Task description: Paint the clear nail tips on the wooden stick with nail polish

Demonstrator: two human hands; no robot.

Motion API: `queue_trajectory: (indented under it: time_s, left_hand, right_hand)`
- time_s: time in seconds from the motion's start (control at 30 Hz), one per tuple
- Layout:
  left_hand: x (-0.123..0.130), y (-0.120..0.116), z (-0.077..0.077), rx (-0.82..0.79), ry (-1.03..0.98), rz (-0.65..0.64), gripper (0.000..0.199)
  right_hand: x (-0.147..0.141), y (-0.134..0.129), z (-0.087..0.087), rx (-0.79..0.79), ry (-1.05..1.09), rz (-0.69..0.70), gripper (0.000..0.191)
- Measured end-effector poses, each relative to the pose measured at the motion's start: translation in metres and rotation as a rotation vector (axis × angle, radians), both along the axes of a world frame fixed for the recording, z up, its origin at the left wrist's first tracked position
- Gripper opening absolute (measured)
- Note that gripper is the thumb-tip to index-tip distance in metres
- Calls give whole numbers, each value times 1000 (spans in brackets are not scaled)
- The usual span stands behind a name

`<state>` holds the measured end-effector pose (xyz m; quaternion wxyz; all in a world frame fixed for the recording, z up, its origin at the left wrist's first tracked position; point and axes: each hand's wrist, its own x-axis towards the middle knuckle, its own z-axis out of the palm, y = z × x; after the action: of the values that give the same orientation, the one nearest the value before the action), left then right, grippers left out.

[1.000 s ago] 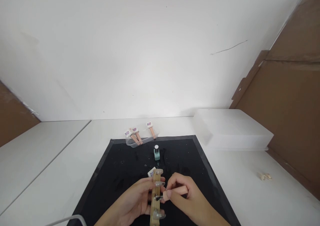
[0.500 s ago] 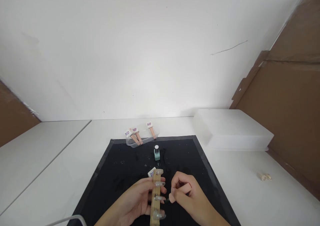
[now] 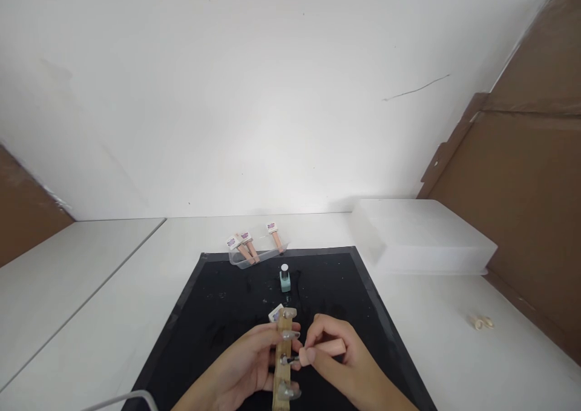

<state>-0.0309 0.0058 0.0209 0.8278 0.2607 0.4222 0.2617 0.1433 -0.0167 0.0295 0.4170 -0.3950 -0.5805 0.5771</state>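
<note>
My left hand (image 3: 247,359) is closed around a wooden stick (image 3: 282,371) that stands lengthwise before me. Several clear false nails (image 3: 290,335) stick out from its right side. Between the fingertips of my right hand (image 3: 347,359) is a nail polish brush with a pink handle (image 3: 333,348). Its dark bristle end meets one of the lower nails, near the nail's base. Beyond the stick stands a small mint-green nail polish bottle (image 3: 285,284) with a dark neck and white top. A white labelled piece (image 3: 275,314) lies partly hidden behind the stick's far end.
A black mat (image 3: 227,314) lies under my hands on the white table. At its far edge, a clear tray (image 3: 267,255) holds several pink-handled pieces with white labelled ends. On the right are a white box (image 3: 431,241) and small beige rings (image 3: 480,322). Brown cardboard (image 3: 521,217) borders that side.
My right hand has turned the brush so its handle lies flatter, and its tip has moved left onto the nail's base. My left hand and the stick look unmoved.
</note>
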Motion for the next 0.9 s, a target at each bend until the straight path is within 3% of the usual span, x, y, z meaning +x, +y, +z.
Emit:
queue_trajectory:
  time_s: [0.37, 0.9]
  left_hand:
    - [0, 1, 0, 16, 2, -31, 31]
    - [0, 1, 0, 8, 23, -13, 30]
  right_hand:
    - [1, -3, 6, 147, -84, 26, 8]
    - [2, -5, 6, 214, -82, 70, 15]
